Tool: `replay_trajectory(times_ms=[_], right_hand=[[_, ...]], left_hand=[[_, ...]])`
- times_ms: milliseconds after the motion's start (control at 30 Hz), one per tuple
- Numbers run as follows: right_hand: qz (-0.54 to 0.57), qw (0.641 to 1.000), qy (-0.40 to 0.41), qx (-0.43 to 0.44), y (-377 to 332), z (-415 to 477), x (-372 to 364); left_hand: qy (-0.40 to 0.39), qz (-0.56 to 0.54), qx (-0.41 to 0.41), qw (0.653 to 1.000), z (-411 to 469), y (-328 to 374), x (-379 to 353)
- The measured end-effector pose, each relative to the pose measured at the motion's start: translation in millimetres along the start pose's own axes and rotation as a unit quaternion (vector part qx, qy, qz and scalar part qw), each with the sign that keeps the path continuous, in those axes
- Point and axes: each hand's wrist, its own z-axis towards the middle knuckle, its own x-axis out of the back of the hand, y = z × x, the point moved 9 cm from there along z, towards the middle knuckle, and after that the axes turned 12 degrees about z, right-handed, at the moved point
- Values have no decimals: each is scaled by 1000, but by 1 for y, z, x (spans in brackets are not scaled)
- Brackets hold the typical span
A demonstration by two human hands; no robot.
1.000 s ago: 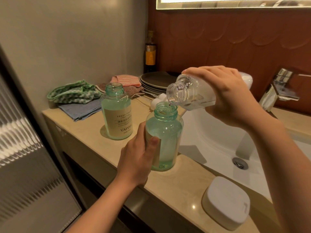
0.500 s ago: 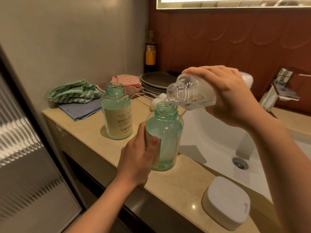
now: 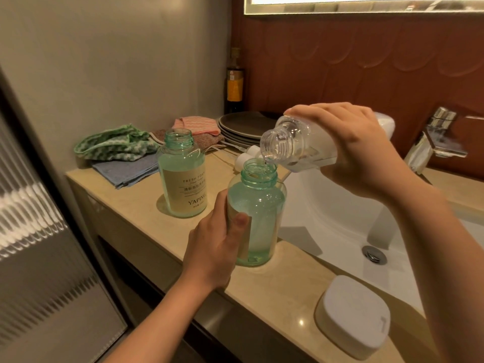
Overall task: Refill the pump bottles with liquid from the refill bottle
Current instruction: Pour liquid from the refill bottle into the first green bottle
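pouring at the front edge of the beige stone worktop [image 3: 136, 205]: my right hand [image 3: 361, 150] grips the tilted clear plastic refill bottle [image 3: 296, 145], my left hand [image 3: 212, 247] grips the teal translucent pump bottle [image 3: 258, 213] beneath; nothing has shifted, so i judge filling unfinished.

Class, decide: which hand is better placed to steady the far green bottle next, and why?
Left, likely. The left hand grips the near green bottle, beside the far green bottle; the right hand is occupied holding the tilted refill bottle.
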Motion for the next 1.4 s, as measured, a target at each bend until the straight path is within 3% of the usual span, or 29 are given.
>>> replay_trajectory(times_ms=[1400], right_hand=[[-5,1000,-3,-1,0,0,-1]], left_hand=[[-2,-3,-1,1000,0,-1,0]])
